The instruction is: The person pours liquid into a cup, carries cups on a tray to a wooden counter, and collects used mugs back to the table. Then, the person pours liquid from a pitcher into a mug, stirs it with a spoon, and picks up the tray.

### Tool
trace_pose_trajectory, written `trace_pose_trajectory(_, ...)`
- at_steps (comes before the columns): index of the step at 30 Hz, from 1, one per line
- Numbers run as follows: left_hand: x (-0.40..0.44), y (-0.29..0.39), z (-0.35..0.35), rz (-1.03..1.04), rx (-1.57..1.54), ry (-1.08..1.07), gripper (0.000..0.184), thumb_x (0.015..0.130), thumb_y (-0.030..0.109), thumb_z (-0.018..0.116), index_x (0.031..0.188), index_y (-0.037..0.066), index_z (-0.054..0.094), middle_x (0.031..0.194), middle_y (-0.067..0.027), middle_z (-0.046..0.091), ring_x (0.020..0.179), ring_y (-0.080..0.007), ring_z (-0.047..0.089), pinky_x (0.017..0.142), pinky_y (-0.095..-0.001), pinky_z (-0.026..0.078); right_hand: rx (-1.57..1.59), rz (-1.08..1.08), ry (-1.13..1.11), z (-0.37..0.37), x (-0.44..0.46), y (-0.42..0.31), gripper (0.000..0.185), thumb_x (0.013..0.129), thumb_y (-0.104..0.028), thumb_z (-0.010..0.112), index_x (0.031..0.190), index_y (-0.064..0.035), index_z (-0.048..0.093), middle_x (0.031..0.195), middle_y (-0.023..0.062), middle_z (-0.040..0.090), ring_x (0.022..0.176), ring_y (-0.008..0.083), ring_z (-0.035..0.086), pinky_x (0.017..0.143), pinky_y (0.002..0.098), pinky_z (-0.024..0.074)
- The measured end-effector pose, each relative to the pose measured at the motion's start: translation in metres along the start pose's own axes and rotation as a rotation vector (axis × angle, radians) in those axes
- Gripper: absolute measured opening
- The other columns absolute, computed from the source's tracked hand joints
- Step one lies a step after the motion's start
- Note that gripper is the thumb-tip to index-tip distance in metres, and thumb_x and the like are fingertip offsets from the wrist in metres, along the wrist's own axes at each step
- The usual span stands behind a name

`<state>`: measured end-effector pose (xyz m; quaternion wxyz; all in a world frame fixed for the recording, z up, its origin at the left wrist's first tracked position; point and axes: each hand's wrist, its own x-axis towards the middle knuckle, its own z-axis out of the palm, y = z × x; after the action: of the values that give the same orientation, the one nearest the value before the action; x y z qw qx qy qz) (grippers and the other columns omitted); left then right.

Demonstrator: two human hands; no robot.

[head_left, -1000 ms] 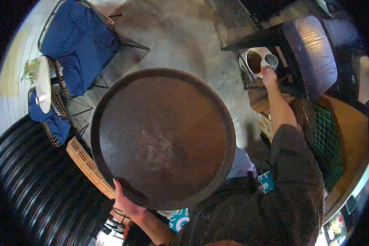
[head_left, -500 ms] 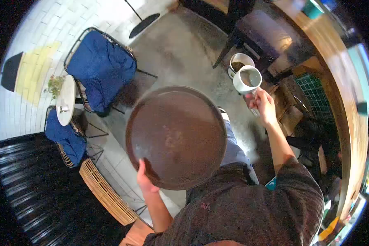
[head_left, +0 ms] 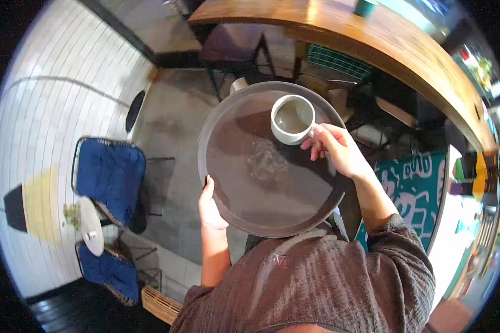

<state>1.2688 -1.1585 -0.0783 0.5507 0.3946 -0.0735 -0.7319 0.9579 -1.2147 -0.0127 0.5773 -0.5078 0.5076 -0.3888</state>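
My left hand (head_left: 211, 208) grips the near-left rim of a round brown serving tray (head_left: 244, 194), thumb on top and the other fingers hidden beneath. The tray is held in front of my body, its surface marked by a wet-looking patch near the middle. With my right hand (head_left: 340, 149) I pinch the handle of a white mug (head_left: 293, 121). That mug is over the tray's far right part, upright or slightly tilted; whether its base touches the tray I cannot tell. A little pale liquid or residue shows inside it.
A long wooden counter (head_left: 328, 14) curves along the far and right side, with a dark stool (head_left: 230, 47) at it. Beyond the tray's rim a white rounded object (head_left: 239, 84) is partly hidden. Blue-cushioned chairs (head_left: 110, 177) and a small round table (head_left: 91, 227) stand left.
My view has turned to the right. The mug in my right hand has come from out beside the tray to above it. My left hand keeps its hold on the tray.
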Motion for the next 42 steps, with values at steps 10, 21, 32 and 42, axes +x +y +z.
trace_pose_trajectory(10,0.002,-0.119,0.128,-0.234,0.119,-0.219,0.045,0.099,0.032,0.049,0.134,0.005,0.048,0.133,-0.0096,0.055,0.121,-0.0276,0.052,0.102,-0.0442,0.04,-0.178,-0.088,0.388,-0.149,-0.139,-0.011,0.027,0.1,-0.027,0.052,0.096,-0.001,0.058,0.079,0.0068,0.067,0.063,0.0102,0.06,0.058,0.0246,0.0493)
trace_pose_trajectory(21,-0.002,-0.197,0.254,-0.308,0.156,-0.309,0.044,0.1,0.032,0.046,0.134,0.003,0.048,0.132,-0.0121,0.055,0.118,-0.0298,0.054,0.101,-0.0455,0.042,-0.547,-0.229,1.274,-0.3,-0.224,-0.056,0.029,0.09,-0.032,0.067,0.088,-0.0033,0.064,0.046,0.0034,0.049,0.043,0.0082,0.041,0.044,0.0266,0.031)
trace_pose_trajectory(32,0.103,-0.199,0.34,-0.3,0.251,-0.394,0.045,0.1,0.033,0.046,0.133,0.003,0.048,0.132,-0.0135,0.055,0.118,-0.0304,0.054,0.1,-0.0452,0.043,-0.502,-0.029,1.557,-0.536,-0.163,-0.004,0.054,0.086,-0.045,0.068,0.109,0.0037,0.063,0.096,0.0135,0.068,0.075,0.0132,0.062,0.062,0.0222,0.0451)
trace_pose_trajectory(42,0.151,-0.181,0.37,-0.29,0.223,-0.403,0.045,0.1,0.033,0.048,0.133,0.003,0.048,0.131,-0.0111,0.056,0.117,-0.0289,0.055,0.1,-0.0437,0.043,-0.157,0.157,1.703,-0.715,-0.153,0.027,0.079,0.084,-0.046,0.069,0.139,-0.0001,0.035,0.097,0.0119,0.062,0.066,0.0148,0.062,0.048,0.0271,0.0487)
